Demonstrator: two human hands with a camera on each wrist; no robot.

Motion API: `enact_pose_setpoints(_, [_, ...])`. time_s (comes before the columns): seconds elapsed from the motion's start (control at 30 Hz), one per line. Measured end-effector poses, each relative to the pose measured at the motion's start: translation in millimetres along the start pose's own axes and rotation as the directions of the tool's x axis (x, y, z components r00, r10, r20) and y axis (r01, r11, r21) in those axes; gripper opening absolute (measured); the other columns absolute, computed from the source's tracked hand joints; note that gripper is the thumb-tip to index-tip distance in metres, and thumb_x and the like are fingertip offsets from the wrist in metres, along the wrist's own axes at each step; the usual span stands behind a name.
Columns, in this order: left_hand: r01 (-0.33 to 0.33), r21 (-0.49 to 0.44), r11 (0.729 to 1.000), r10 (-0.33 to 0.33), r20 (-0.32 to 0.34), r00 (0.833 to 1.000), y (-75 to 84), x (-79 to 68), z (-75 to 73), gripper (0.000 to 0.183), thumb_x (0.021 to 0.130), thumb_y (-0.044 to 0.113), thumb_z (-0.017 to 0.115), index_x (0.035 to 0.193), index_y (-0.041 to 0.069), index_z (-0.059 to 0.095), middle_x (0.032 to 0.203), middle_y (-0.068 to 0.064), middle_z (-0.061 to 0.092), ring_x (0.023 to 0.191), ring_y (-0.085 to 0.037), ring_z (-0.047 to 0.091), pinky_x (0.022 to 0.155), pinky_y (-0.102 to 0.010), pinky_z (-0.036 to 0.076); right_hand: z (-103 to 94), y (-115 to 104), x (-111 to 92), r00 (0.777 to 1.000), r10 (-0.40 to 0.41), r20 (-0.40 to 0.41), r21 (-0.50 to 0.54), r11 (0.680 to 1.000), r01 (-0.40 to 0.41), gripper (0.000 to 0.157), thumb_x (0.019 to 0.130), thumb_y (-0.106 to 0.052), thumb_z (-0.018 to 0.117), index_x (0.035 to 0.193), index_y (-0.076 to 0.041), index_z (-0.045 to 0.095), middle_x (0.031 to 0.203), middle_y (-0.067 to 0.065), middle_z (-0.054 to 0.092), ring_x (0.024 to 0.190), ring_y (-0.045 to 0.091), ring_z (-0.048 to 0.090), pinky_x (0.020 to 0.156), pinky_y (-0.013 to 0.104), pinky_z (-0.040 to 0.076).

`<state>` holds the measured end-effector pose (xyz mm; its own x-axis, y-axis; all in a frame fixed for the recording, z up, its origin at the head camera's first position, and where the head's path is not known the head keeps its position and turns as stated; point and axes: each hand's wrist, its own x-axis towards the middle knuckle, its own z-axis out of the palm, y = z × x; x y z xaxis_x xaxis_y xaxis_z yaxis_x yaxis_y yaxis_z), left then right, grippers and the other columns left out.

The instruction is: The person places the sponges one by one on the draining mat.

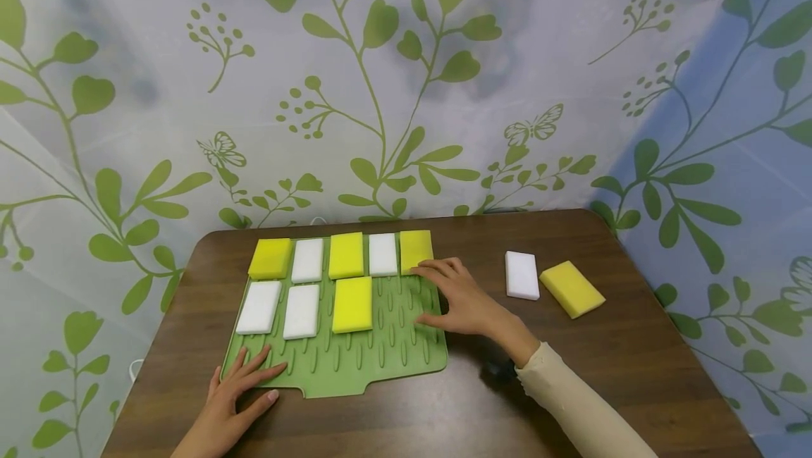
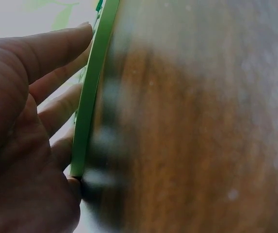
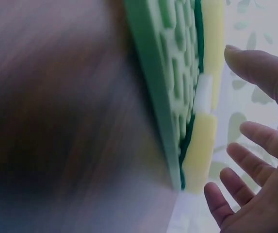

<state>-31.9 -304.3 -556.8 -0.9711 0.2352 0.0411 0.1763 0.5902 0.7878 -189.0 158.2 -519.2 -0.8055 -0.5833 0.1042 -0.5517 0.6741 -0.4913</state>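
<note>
A green ridged drying mat (image 1: 335, 378) bears two rows of yellow sponges and white sponge blocks. My left hand (image 1: 230, 400) rests on its near left corner with fingers spread; in the left wrist view the fingers lie along the green edge (image 2: 91, 92). Over the mat's right side hovers my right hand (image 1: 468, 301), thumb and fingers apart and nothing held. Its fingertips are nearest to the yellow sponge (image 1: 415, 249) at the far right corner. The right wrist view shows a gap between that hand and the yellow sponge (image 3: 200, 153), which has a dark green underside.
Right of the mat, a white block (image 1: 522, 275) and a yellow sponge (image 1: 572, 289) lie on the brown wooden table (image 1: 634, 373). A patterned cloth (image 1: 406, 91) with leaves and butterflies hangs behind the table. Something dark (image 1: 499, 369) sits beneath the right wrist.
</note>
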Motion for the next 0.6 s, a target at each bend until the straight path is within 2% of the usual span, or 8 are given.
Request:
enact_pose_setpoints(0.23, [0.000, 0.006, 1.000, 0.000, -0.001, 1.000, 0.6, -0.3, -0.1, 0.043, 0.102, 0.024, 0.075, 0.144, 0.030, 0.070, 0.170, -0.020, 0.044, 0.155, -0.073, 0.013, 0.112, -0.092, -0.018, -14.0, 23.9, -16.0, 0.997, 0.062, -0.036, -0.011, 0.998, -0.063, 0.089, 0.089, -0.049, 0.087, 0.164, -0.024, 0.046, 0.168, 0.003, 0.044, 0.145, 0.032, 0.040, 0.114, 0.066, 0.044])
enact_pose_setpoints(0.37, [-0.002, 0.008, 1.000, 0.002, -0.004, 1.000, 1.7, -0.4, 0.1, 0.043, 0.102, 0.024, 0.075, 0.144, 0.030, 0.070, 0.170, -0.019, 0.044, 0.155, -0.073, 0.013, 0.112, -0.092, -0.018, -24.4, 38.8, -26.2, 0.994, 0.086, -0.061, -0.050, 0.995, -0.089, 0.091, 0.088, -0.050, 0.088, 0.164, -0.022, 0.047, 0.167, 0.005, 0.046, 0.144, 0.035, 0.041, 0.115, 0.066, 0.041])
enact_pose_setpoints(0.6, [-0.011, 0.000, 1.000, 0.011, -0.009, 1.000, 2.6, -0.6, 0.3, 0.043, 0.102, 0.022, 0.075, 0.144, 0.029, 0.070, 0.171, -0.015, 0.044, 0.155, -0.074, 0.013, 0.111, -0.093, -0.018, -45.3, 64.5, -39.4, 0.988, 0.120, -0.097, -0.079, 0.989, -0.128, 0.092, 0.086, -0.053, 0.089, 0.163, -0.027, 0.046, 0.165, 0.007, 0.048, 0.143, 0.036, 0.041, 0.116, 0.068, 0.035])
